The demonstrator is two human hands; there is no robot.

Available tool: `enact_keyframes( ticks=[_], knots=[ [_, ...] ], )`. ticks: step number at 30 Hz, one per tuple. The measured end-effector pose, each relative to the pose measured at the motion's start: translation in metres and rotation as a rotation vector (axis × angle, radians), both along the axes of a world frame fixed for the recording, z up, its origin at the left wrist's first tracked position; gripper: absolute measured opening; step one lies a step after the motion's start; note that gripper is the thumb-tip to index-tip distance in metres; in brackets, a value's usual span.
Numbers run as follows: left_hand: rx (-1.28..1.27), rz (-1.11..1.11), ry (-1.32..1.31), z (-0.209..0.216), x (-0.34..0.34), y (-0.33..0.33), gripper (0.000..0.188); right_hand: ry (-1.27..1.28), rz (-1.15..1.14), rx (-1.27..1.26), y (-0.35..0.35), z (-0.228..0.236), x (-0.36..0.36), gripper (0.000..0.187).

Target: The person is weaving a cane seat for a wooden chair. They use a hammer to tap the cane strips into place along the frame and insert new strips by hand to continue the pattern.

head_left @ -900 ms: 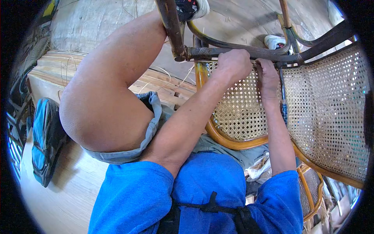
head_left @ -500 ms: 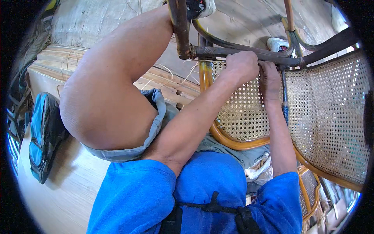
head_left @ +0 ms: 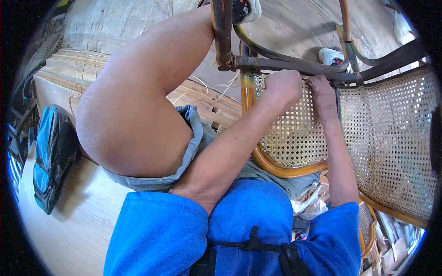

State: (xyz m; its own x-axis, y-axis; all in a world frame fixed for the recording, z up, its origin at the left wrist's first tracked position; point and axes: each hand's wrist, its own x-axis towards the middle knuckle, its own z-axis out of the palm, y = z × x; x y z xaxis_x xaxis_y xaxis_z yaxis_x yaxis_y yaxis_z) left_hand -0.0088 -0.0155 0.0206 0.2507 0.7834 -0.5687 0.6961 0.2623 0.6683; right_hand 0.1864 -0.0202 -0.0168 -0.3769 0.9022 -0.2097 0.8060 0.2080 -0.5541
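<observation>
A chair with woven cane panels and a curved orange-brown rattan frame (head_left: 271, 168) lies tipped in front of me. My left hand (head_left: 284, 87) is closed in a fist over the cane panel (head_left: 294, 142), just below a dark wrapped rail (head_left: 294, 66). A thin pale strand crosses the frame to its left and seems to reach the fist; what the fingers grip is hidden. Beside it, my right hand (head_left: 323, 95) has its fingers bent and pressed together at the panel's edge by the rail. Anything between those fingertips is too small to make out.
My bare bent knee (head_left: 110, 119) fills the left side. Beyond it lie stacked wooden strips (head_left: 73, 69) with loose strands, and a blue-and-black bag (head_left: 46, 158). A second cane panel (head_left: 386, 133) curves up at right. Clear plastic (head_left: 313, 207) lies below my right forearm.
My left hand has drawn slightly down and away from the rail, opening a small gap between the hands. The chair and my right hand sit slightly further right in the view.
</observation>
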Motion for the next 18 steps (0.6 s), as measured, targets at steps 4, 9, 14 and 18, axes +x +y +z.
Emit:
enact_keyframes(
  ticks=[4,9,14,18],
  knots=[
    [0.016,0.036,0.006,-0.005,-0.006,0.008,0.026,-0.035,0.025,-0.007,0.009,0.001,0.001,0.018],
    [0.005,0.022,0.016,-0.015,-0.008,0.009,0.026,-0.030,-0.059,0.009,0.006,-0.006,0.003,0.018],
    [0.016,0.008,-0.036,0.017,0.009,-0.005,0.023,0.035,-0.275,-0.148,0.005,-0.002,0.000,0.019],
    [0.133,-0.123,0.013,0.029,0.030,-0.029,0.015,-0.150,-0.020,-0.071,0.014,-0.014,0.008,0.017]
  ],
)
